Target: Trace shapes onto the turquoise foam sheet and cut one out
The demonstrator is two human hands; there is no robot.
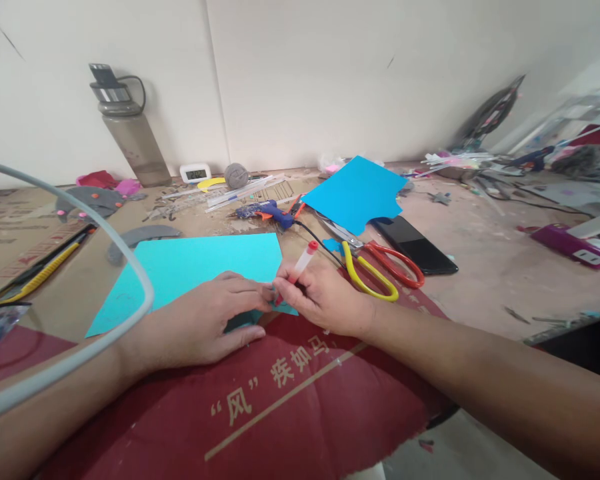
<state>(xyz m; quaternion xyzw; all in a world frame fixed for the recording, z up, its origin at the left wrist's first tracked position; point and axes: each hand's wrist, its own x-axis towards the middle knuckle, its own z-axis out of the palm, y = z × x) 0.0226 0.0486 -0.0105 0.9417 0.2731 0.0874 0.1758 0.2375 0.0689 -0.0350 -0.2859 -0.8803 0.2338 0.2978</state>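
Observation:
My right hand [325, 297] is closed round a red pen [303, 260] with a pale barrel, its lower end against a turquoise sheet [195, 263]. My left hand [225, 313] lies on that sheet near its front edge. The left fingers are stretched out together, the thumb apart from them, and the fingertips come close to the pen's lower end. Whatever sits under those fingertips is hidden. Beyond my right hand are scissors [373, 267] with one yellow and one red handle, and a blue sheet [357, 193] with a curved cut-out edge.
Red printed cardboard [300, 400] covers the front of the table. A glue gun [267, 212], a black phone [415, 247] and a yellow cutter knife [50, 273] lie around. A bottle [135, 143] stands at the back left. A grey cable [135, 267] crosses above my left forearm.

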